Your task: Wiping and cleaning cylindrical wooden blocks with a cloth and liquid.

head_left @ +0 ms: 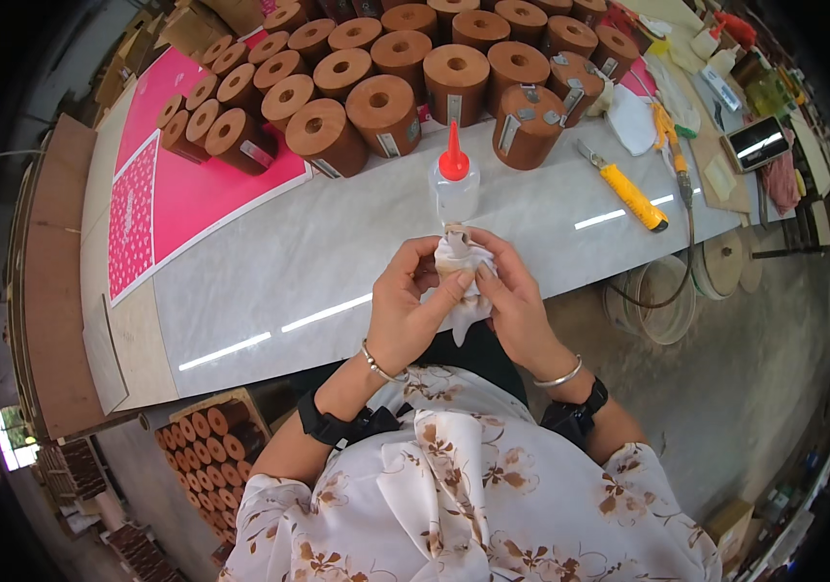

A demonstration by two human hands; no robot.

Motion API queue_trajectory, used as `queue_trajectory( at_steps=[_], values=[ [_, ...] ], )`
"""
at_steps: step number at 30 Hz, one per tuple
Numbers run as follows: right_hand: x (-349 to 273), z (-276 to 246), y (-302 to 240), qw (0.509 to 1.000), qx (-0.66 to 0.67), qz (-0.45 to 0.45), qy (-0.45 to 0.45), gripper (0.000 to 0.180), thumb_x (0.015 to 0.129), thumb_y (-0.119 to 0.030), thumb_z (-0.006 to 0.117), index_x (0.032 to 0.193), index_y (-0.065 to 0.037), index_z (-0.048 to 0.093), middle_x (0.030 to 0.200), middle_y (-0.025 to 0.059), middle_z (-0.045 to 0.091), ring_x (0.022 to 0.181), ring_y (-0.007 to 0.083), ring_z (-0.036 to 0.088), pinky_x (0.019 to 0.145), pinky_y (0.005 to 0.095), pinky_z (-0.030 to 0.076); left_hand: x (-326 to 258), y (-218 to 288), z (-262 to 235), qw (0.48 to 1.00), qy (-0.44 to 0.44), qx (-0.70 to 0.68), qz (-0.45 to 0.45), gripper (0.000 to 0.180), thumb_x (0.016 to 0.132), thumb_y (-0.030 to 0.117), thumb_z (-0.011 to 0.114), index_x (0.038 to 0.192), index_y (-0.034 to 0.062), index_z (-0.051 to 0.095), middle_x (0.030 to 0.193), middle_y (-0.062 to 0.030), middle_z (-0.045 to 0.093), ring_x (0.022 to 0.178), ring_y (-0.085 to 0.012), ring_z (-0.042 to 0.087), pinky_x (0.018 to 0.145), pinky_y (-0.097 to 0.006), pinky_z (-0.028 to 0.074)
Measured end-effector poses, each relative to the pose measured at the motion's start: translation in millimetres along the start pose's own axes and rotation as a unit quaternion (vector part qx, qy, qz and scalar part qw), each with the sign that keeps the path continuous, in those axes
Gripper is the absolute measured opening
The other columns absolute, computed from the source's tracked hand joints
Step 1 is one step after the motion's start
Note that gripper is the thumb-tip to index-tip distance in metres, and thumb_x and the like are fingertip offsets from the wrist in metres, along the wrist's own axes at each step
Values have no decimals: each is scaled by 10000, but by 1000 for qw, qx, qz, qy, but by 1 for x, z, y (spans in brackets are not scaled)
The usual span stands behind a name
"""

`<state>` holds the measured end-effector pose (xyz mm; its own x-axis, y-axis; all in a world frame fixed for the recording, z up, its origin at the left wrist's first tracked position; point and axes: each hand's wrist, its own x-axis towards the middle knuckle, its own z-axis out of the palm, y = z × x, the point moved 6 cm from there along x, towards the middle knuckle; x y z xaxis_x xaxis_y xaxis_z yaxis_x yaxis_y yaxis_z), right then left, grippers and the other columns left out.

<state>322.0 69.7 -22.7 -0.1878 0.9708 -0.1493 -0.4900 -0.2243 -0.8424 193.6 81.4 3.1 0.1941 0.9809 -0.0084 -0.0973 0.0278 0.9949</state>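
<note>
My left hand (405, 306) and my right hand (517, 301) meet over the table's near edge, both closed around a small object wrapped in a white cloth (461, 267). A brownish tip pokes out of the top of the cloth. Just beyond my hands a clear squeeze bottle with a red nozzle (455, 184) stands upright on the grey tabletop (318, 252). Farther back stand several rows of brown wooden cylinders (386, 112), each with a centre hole and a metal clip on its side.
A yellow-handled utility knife (628, 194) lies to the right, with white rags, a cable, a phone and bottles beyond. Pink printed sheets (158, 194) cover the table's left part. Round containers sit on the floor at right; a crate of cylinders stands lower left.
</note>
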Motion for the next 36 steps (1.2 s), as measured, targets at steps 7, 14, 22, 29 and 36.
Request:
queue_trajectory(
  at_steps=[7, 14, 22, 29, 36],
  values=[
    [-9, -16, 2, 985, -168, -25, 22, 465, 991, -194, 532, 1382, 27, 414, 1122, 61, 514, 912, 82, 511, 775, 217, 431, 20, -14, 10, 999, -2, -4, -49, 320, 858, 156, 706, 1096, -15, 577, 1024, -76, 634, 858, -110, 594, 764, -262, 498],
    [-6, -35, -18, 990, -123, 0, 64, 333, 966, -195, 577, 1212, 29, 585, 922, 15, 589, 752, 42, 508, 632, 189, 415, 34, -9, 10, 990, -20, 139, 22, 375, 806, 228, 752, 1078, 9, 615, 984, -73, 641, 851, -143, 582, 764, -281, 466],
    [2, -61, -29, 989, 81, 68, 99, 232, 957, -188, 585, 1104, -12, 617, 819, 6, 622, 576, 21, 482, 487, 162, 377, 83, -11, -32, 952, 43, 271, 137, 753, 695, 302, 837, 1283, 0, 477, 1249, -176, 518, 1181, -270, 503, 926, -356, 441],
    [-4, -70, -40, 984, 92, 58, 139, 220, 960, -170, 574, 1098, -2, 602, 803, 9, 606, 552, 24, 464, 456, 154, 358, 103, -30, -16, 933, -29, 349, 85, 832, 677, 347, 840, 1327, 4, 449, 1292, -175, 531, 1199, -327, 515, 989, -386, 418],
    [-6, -77, -40, 977, 141, 62, 147, 250, 959, -172, 559, 1139, -3, 593, 867, 14, 611, 649, 43, 528, 476, 133, 382, 76, 30, -7, 758, -42, 571, 312, 702, 604, 195, 813, 1248, 95, 551, 1132, -118, 566, 1043, -317, 534, 913, -416, 405]
  ],
)
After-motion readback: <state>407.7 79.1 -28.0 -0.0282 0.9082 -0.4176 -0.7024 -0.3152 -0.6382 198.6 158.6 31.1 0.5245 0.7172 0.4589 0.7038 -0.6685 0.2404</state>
